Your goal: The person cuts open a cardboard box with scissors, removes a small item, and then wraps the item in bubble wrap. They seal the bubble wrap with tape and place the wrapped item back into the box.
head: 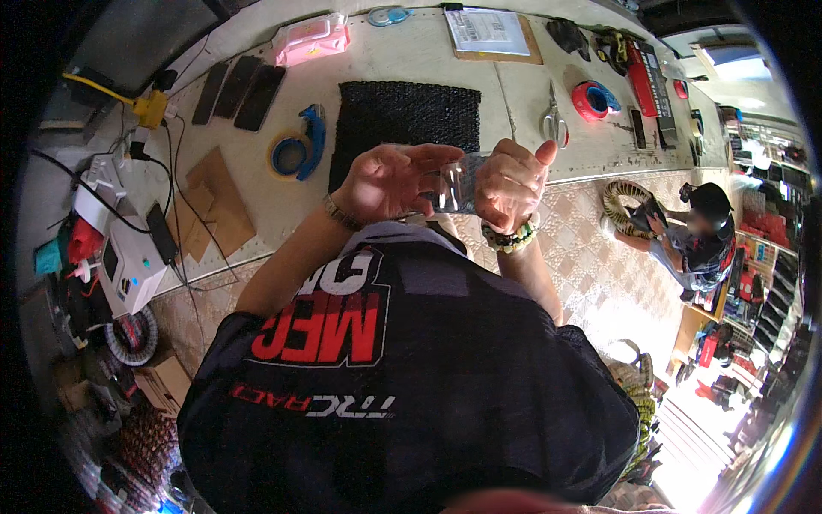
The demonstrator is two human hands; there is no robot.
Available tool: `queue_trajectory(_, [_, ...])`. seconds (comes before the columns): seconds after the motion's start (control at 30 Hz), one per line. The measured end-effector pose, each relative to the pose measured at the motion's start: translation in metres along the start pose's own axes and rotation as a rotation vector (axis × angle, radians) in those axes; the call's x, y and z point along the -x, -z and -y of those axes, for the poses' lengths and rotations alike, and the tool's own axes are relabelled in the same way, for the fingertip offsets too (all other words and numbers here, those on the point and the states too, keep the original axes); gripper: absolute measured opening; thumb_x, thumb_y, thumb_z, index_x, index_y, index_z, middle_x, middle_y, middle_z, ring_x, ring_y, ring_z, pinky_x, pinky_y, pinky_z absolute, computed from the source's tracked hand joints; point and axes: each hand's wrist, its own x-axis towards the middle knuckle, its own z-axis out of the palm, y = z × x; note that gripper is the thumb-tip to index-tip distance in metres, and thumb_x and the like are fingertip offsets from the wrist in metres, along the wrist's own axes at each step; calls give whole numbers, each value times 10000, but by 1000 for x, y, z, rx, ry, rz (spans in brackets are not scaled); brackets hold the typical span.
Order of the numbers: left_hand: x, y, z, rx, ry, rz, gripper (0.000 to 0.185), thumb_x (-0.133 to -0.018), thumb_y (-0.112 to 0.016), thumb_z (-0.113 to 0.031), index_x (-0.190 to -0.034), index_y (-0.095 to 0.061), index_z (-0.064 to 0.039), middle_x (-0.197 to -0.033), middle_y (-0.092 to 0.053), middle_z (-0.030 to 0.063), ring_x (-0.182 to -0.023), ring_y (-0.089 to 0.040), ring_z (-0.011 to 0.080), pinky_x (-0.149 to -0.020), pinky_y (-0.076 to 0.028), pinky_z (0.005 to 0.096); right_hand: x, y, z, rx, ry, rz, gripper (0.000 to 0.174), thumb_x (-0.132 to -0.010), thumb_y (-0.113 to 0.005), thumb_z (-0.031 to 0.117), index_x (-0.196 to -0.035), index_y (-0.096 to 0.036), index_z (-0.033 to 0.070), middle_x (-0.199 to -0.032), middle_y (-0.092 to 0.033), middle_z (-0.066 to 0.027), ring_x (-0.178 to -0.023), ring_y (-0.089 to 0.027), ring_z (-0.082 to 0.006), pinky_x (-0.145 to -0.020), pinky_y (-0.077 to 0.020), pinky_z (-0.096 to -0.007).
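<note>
My left hand [388, 180] and my right hand [507, 183] are held in front of my waist, close to the table's near edge. Between them is a clear, glossy piece of plastic or glass [451, 186]; its exact kind cannot be told. The left fingers hold one end. My right fist closes around the other, its thumb sticking up. Just beyond the hands, a black woven mat [408, 112] lies on the table [308, 148], partly hidden by my left hand. Left of the mat, a blue tape dispenser [313, 141] rests by a tape roll [287, 155].
Scissors [551, 122], a red tape dispenser [587, 101] and a clipboard [494, 32] lie on the table. At left are dark flat slabs [260, 99], cardboard [218, 199], cables and a white device [135, 263]. A seated person [703, 238] holds a tire [620, 199] at right.
</note>
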Motion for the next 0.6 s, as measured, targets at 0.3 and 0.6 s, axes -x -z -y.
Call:
queue_trajectory(0.3, [-8,-16,10,-391,-26,-299,422,-949,-531,-125,-1348,-448,-15,-1110,-603,99,-838,-655,161,-624,-617,279,-6,2,4,65,-29,8,382,-910,-613,460,-764,-481,132,-658,-452,59,-626,-510,-93,-897,-422,-717])
queue_trajectory(0.6, [-3,-19,9,-511,144,-351,312,-912,-542,-143,-1195,-519,-16,-1015,-631,90,-692,-640,120,-562,-571,230,-3,3,5,107,-72,-30,394,-897,-629,465,-766,-483,123,-676,-431,65,-619,-502,-88,-883,-385,-767])
